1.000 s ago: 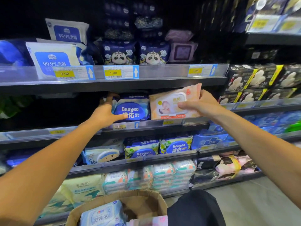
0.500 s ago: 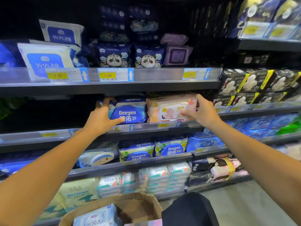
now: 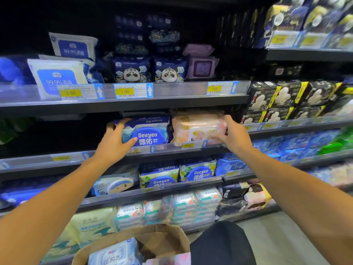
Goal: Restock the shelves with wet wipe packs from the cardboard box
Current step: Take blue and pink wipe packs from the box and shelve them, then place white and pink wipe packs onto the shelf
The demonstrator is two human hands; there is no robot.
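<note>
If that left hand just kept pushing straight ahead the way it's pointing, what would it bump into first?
It already rests on the blue Deeyeo pack, so the left hand would drive that pack deeper into the shelf. What lies behind is dark, so I cannot tell what comes next.

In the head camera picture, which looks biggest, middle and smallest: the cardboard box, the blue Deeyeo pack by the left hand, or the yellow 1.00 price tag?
1. cardboard box, though nearest the camera
2. blue Deeyeo pack
3. yellow 1.00 price tag

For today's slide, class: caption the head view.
Left hand steadies the blue Deeyeo pack; right hand seats the pink pack beside it.
</note>
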